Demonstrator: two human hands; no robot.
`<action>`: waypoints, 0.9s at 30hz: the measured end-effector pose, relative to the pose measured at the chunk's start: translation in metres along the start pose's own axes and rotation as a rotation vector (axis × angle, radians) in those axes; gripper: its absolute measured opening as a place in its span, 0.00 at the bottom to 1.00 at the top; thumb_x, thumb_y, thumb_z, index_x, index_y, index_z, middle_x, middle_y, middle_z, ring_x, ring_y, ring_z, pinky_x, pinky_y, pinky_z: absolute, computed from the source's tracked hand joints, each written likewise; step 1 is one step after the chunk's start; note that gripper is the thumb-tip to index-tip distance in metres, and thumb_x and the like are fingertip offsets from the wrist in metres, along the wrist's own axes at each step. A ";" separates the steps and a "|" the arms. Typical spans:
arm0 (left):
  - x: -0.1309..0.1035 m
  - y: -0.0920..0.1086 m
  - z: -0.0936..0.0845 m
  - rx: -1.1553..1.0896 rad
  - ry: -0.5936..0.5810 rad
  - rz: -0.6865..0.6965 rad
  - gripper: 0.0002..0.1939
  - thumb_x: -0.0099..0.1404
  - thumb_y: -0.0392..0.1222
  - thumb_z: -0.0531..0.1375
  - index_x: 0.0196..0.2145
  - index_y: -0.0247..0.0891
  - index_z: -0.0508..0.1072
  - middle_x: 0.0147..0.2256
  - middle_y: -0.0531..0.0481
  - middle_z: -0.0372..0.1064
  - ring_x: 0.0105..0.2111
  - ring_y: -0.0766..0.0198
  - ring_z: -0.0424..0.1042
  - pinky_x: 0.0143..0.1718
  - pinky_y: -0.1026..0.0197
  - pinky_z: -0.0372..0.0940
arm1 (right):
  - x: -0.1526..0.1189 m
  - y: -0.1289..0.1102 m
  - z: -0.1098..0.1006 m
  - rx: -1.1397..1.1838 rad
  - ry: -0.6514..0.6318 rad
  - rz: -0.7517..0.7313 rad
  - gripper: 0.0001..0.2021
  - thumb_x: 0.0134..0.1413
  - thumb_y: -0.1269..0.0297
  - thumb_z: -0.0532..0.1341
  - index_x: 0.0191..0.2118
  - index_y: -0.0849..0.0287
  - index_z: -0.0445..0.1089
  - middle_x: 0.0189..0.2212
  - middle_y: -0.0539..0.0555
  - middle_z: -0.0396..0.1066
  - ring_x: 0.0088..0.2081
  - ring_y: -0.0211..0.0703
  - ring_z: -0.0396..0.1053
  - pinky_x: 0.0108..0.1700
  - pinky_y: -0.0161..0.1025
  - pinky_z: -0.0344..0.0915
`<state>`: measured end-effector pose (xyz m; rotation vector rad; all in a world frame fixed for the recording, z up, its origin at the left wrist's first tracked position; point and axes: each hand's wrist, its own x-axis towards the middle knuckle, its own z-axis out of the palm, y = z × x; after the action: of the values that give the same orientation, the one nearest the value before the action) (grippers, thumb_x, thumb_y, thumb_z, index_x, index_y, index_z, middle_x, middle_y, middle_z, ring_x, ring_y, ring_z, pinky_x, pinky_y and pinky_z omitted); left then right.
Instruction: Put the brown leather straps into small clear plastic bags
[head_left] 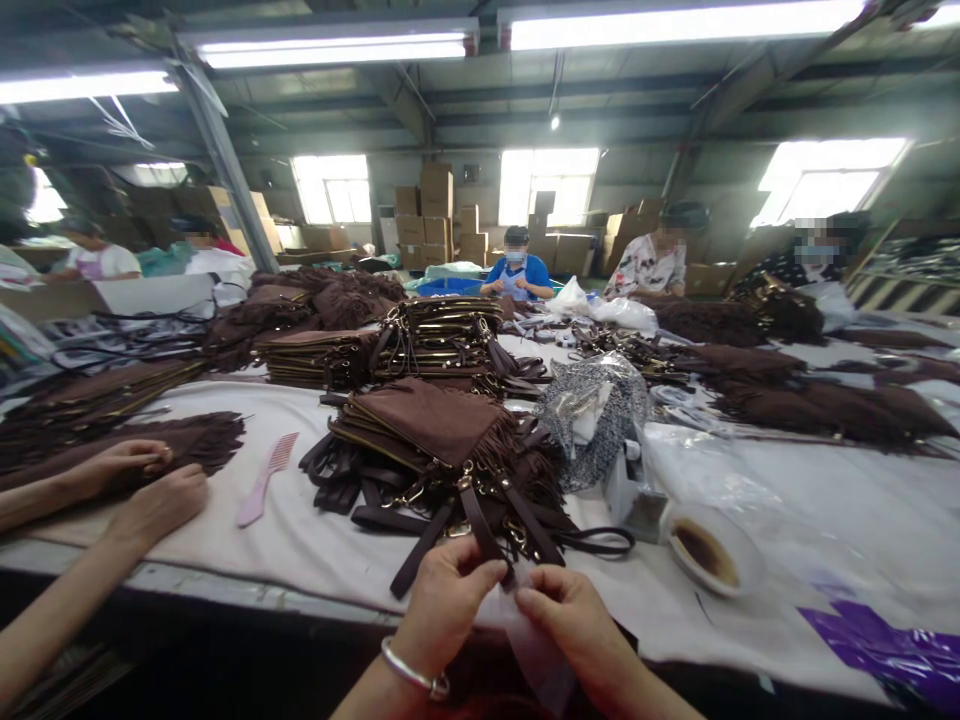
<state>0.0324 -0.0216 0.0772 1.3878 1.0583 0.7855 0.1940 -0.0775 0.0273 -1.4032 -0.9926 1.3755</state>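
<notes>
At the table's front edge my left hand (450,595), with a silver bangle at the wrist, pinches the end of a dark brown strap (477,515). That strap runs from a gold clasp on the top brown pouch (427,418) of a fringed stack. Close beside it my right hand (574,612) is closed, thumb against fingers, on a thin translucent sheet (534,640) that hangs down below the strap's end. The two thumbs almost meet; the exact contact between strap and sheet is hidden by the fingers. More straps with gold clasps spread around the stack.
A pink comb (268,480) lies left, near a co-worker's hands (154,490) on brown fringe. Right stand a speckled bundle in clear plastic (592,420), a dish of brown stuff (705,550) and purple plastic (885,645). Pouch stacks (442,340) and people are behind.
</notes>
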 end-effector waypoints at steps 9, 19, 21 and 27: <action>0.011 -0.014 -0.001 -0.142 -0.098 -0.110 0.13 0.54 0.47 0.66 0.32 0.35 0.77 0.33 0.47 0.76 0.36 0.58 0.73 0.34 0.63 0.65 | 0.007 -0.002 0.000 0.142 -0.026 -0.020 0.14 0.44 0.55 0.68 0.28 0.64 0.73 0.20 0.48 0.65 0.23 0.33 0.56 0.27 0.33 0.51; 0.086 -0.005 -0.016 -0.746 0.081 -0.397 0.12 0.60 0.47 0.62 0.33 0.34 0.71 0.31 0.46 0.76 0.27 0.66 0.74 0.27 0.65 0.68 | 0.013 0.014 0.001 0.203 -0.058 0.025 0.22 0.39 0.45 0.69 0.24 0.62 0.68 0.18 0.46 0.58 0.22 0.32 0.51 0.25 0.33 0.46; 0.090 -0.006 -0.011 -0.746 0.086 -0.379 0.10 0.60 0.44 0.63 0.33 0.34 0.71 0.30 0.47 0.75 0.27 0.66 0.74 0.26 0.66 0.68 | 0.020 0.017 0.001 0.136 -0.013 -0.004 0.24 0.38 0.42 0.68 0.24 0.62 0.68 0.18 0.46 0.58 0.22 0.33 0.52 0.25 0.33 0.47; 0.085 -0.011 -0.008 -0.688 0.120 -0.353 0.11 0.53 0.39 0.67 0.33 0.35 0.70 0.29 0.50 0.74 0.26 0.67 0.72 0.24 0.67 0.64 | 0.043 -0.005 0.006 -0.062 0.129 -0.050 0.24 0.42 0.41 0.64 0.24 0.63 0.70 0.17 0.47 0.61 0.22 0.35 0.54 0.24 0.33 0.49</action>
<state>0.0547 0.0593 0.0572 0.5604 0.9593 0.8643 0.1910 -0.0346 0.0203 -1.4838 -0.9858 1.2117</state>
